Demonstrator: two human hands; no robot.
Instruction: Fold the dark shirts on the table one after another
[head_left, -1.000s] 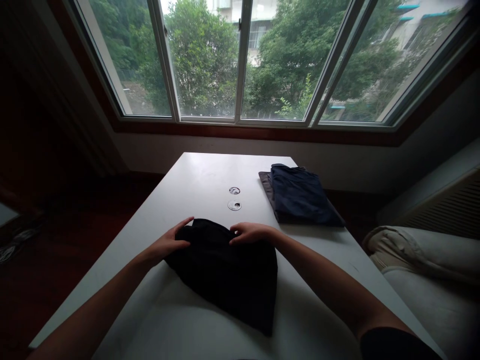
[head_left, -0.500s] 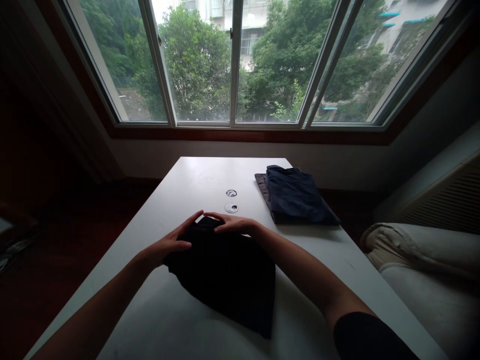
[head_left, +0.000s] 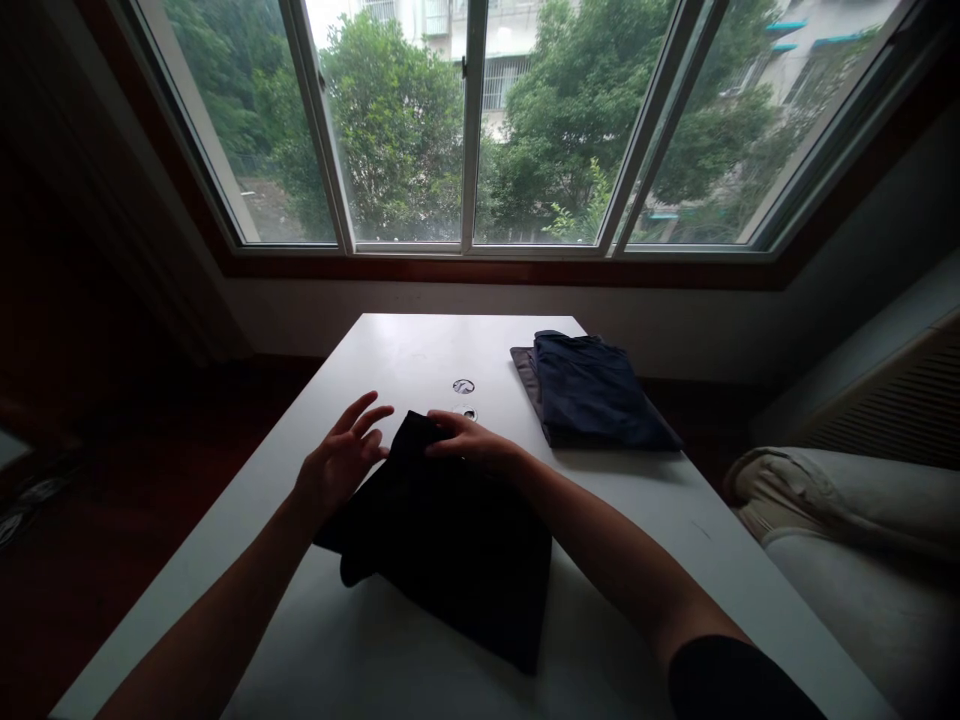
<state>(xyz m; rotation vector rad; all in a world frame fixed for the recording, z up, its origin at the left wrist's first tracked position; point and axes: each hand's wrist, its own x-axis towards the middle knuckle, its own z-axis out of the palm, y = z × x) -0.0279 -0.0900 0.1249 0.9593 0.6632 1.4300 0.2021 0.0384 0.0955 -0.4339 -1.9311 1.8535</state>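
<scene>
A black garment [head_left: 450,540] lies partly folded on the white table [head_left: 390,360], in front of me. My left hand [head_left: 341,460] hovers at its far left edge with the fingers spread, holding nothing. My right hand [head_left: 469,440] rests on the garment's far corner, which is raised; its fingers press or pinch the cloth there. Both forearms reach in from the bottom of the view.
A folded dark blue garment [head_left: 592,390] lies on a grey one at the table's far right. Two round cable holes [head_left: 463,387] sit in the tabletop beyond my hands. A wide window fills the far wall. A pale sofa [head_left: 847,530] stands at the right.
My left hand has let go of the cloth and opened. My right hand has drawn the garment's far corner up and forward, over the nearer cable hole.
</scene>
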